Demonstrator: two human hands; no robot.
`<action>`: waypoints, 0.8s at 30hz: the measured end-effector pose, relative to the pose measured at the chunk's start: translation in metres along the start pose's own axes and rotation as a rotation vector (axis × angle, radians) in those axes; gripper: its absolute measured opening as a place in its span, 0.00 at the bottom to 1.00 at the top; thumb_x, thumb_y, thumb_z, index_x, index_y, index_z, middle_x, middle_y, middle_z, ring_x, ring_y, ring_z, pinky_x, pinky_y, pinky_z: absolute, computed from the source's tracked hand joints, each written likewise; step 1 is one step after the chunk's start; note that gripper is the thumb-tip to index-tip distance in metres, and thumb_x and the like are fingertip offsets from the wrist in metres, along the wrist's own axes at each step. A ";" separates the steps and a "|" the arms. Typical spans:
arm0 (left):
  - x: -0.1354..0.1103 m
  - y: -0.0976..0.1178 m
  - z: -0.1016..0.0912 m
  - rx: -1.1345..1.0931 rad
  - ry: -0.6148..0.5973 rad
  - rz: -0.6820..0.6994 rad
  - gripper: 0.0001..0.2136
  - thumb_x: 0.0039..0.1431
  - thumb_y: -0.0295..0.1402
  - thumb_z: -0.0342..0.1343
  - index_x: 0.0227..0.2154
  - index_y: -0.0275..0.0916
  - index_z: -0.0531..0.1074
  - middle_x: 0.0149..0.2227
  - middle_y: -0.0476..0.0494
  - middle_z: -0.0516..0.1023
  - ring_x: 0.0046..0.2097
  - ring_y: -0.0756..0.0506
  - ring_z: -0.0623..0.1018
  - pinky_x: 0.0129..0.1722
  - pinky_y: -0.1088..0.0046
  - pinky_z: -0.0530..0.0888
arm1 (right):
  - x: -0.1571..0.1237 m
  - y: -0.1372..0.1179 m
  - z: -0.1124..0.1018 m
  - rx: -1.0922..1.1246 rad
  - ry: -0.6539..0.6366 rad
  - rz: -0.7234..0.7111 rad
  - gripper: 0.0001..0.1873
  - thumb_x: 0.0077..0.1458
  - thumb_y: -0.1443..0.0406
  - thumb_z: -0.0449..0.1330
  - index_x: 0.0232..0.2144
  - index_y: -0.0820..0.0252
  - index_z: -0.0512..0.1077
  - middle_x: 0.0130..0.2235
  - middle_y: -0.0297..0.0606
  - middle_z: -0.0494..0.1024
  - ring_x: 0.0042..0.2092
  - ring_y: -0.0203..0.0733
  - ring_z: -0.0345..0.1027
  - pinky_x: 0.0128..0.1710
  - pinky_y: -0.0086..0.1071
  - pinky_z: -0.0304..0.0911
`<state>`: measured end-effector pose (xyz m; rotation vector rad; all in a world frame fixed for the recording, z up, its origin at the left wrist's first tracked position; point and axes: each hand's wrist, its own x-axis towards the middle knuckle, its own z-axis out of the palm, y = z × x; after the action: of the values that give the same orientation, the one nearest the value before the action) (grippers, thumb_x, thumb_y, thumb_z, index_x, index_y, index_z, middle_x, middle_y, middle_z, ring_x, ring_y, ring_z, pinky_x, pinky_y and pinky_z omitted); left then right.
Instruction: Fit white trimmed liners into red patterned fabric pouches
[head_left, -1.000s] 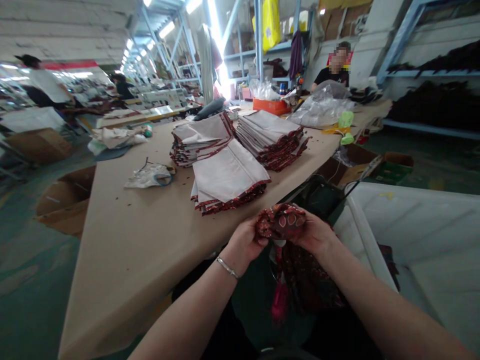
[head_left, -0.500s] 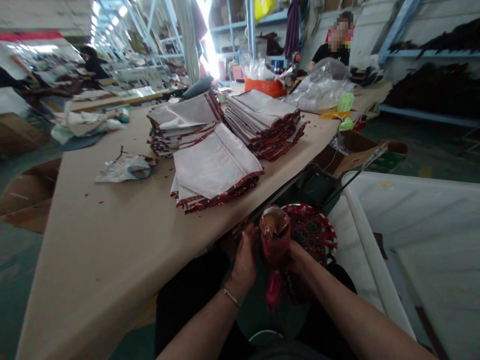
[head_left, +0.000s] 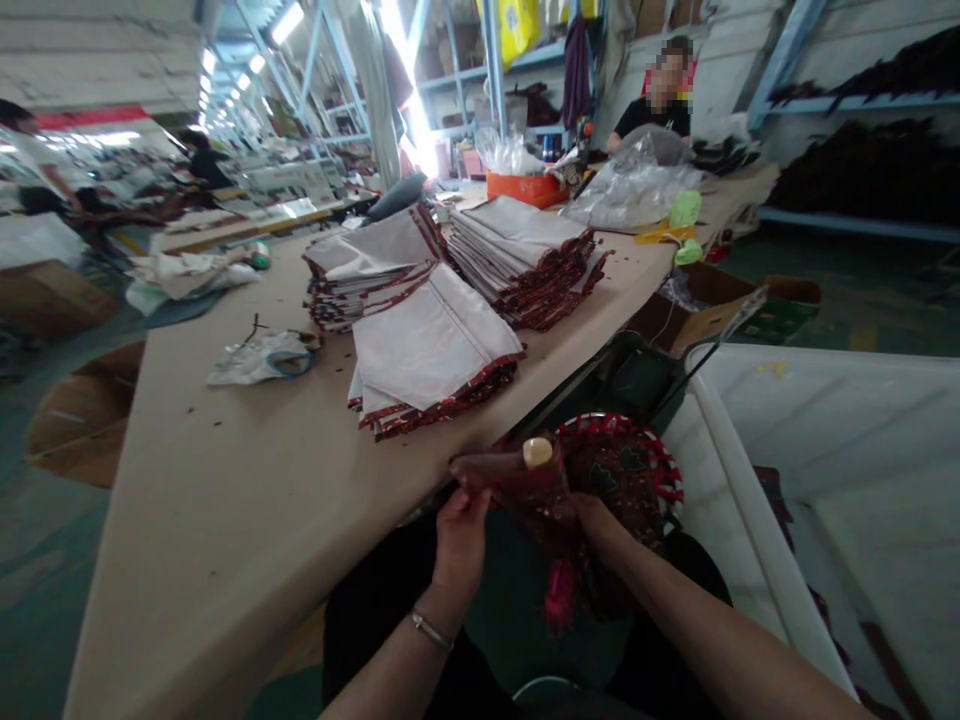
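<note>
Red patterned cloth piece [head_left: 534, 492] is held between both hands at the table edge, drawn over a pale-tipped post [head_left: 537, 452]. The left hand [head_left: 459, 540] pinches its left corner tight and the right hand [head_left: 594, 518] is closed round its lower right side. It looks light, limp and neither slippery nor fragile, so it probably sags wherever unsupported and is best taken at corners or seams. Just behind the grip is a red basket [head_left: 637, 470], further up-left the nearest folded stack [head_left: 431, 350] on the table [head_left: 225, 500], and right of the grip a white bin [head_left: 787, 430].
</note>
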<state>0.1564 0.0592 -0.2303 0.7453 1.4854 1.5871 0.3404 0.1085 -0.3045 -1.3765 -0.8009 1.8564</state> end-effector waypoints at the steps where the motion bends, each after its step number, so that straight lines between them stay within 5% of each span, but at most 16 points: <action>1: -0.001 0.000 -0.005 -0.002 -0.020 -0.016 0.11 0.47 0.39 0.62 0.29 0.36 0.76 0.27 0.46 0.78 0.35 0.45 0.75 0.40 0.67 0.73 | 0.000 0.001 -0.005 -0.015 0.004 -0.014 0.15 0.43 0.55 0.66 0.25 0.63 0.75 0.25 0.38 0.78 0.33 0.43 0.72 0.36 0.34 0.65; 3: -0.001 0.009 -0.011 0.029 -0.092 -0.011 0.10 0.47 0.39 0.62 0.28 0.37 0.77 0.26 0.47 0.77 0.35 0.45 0.75 0.39 0.68 0.73 | -0.003 -0.008 -0.009 -0.002 -0.077 -0.112 0.19 0.45 0.53 0.65 0.36 0.59 0.76 0.34 0.37 0.80 0.42 0.44 0.72 0.43 0.35 0.64; 5: 0.001 0.030 -0.010 0.085 -0.196 0.026 0.08 0.49 0.38 0.62 0.27 0.38 0.77 0.26 0.48 0.77 0.35 0.45 0.75 0.38 0.70 0.73 | -0.007 -0.033 -0.006 0.020 -0.300 -0.243 0.26 0.46 0.51 0.65 0.47 0.54 0.72 0.44 0.36 0.79 0.48 0.42 0.69 0.49 0.35 0.62; 7: 0.005 0.059 -0.004 0.134 -0.307 0.094 0.07 0.51 0.37 0.60 0.27 0.39 0.77 0.27 0.49 0.77 0.35 0.46 0.75 0.39 0.71 0.73 | -0.010 -0.067 0.003 -0.016 -0.544 -0.305 0.28 0.42 0.53 0.68 0.46 0.57 0.73 0.43 0.38 0.79 0.44 0.43 0.72 0.48 0.36 0.63; 9: 0.008 0.093 0.004 0.172 -0.394 0.200 0.07 0.54 0.35 0.58 0.29 0.38 0.77 0.29 0.49 0.77 0.35 0.47 0.75 0.40 0.74 0.73 | -0.016 -0.106 0.017 -0.044 -0.619 -0.324 0.21 0.39 0.56 0.71 0.35 0.61 0.76 0.33 0.37 0.80 0.33 0.41 0.73 0.39 0.35 0.67; 12: 0.013 0.138 0.010 0.248 -0.398 0.413 0.07 0.56 0.34 0.56 0.33 0.38 0.77 0.32 0.48 0.79 0.36 0.49 0.76 0.40 0.75 0.73 | -0.040 -0.163 0.036 0.095 -0.462 -0.469 0.14 0.40 0.57 0.71 0.26 0.59 0.75 0.24 0.31 0.78 0.24 0.36 0.70 0.28 0.30 0.66; 14: 0.020 0.158 0.005 0.313 -0.297 0.554 0.09 0.57 0.34 0.55 0.38 0.38 0.76 0.35 0.47 0.80 0.37 0.48 0.77 0.40 0.74 0.73 | -0.066 -0.198 0.044 0.226 -0.326 -0.569 0.11 0.44 0.58 0.68 0.29 0.56 0.75 0.26 0.30 0.79 0.24 0.36 0.71 0.27 0.30 0.67; 18: 0.042 0.163 -0.015 0.646 -0.082 0.816 0.09 0.57 0.33 0.56 0.40 0.39 0.74 0.40 0.43 0.79 0.42 0.46 0.77 0.44 0.68 0.73 | -0.102 -0.233 0.037 0.251 -0.166 -0.484 0.13 0.55 0.56 0.58 0.41 0.52 0.74 0.34 0.36 0.81 0.29 0.40 0.73 0.31 0.35 0.69; 21: 0.055 0.148 -0.025 0.980 -0.097 0.966 0.11 0.54 0.32 0.59 0.40 0.38 0.74 0.45 0.40 0.77 0.49 0.40 0.73 0.51 0.59 0.69 | -0.091 -0.205 0.008 0.012 0.040 -0.460 0.13 0.51 0.55 0.60 0.37 0.53 0.73 0.33 0.38 0.81 0.28 0.42 0.73 0.28 0.35 0.67; 24: 0.060 0.134 -0.026 1.181 -0.092 0.984 0.11 0.54 0.32 0.59 0.40 0.38 0.74 0.46 0.39 0.77 0.53 0.34 0.70 0.54 0.52 0.65 | -0.058 -0.131 -0.033 -0.356 0.276 -0.430 0.17 0.45 0.51 0.60 0.31 0.56 0.72 0.30 0.38 0.80 0.30 0.47 0.73 0.29 0.36 0.67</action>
<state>0.0825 0.1020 -0.1078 2.4510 2.0819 1.0470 0.4057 0.1397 -0.1759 -1.4886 -1.2090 1.2043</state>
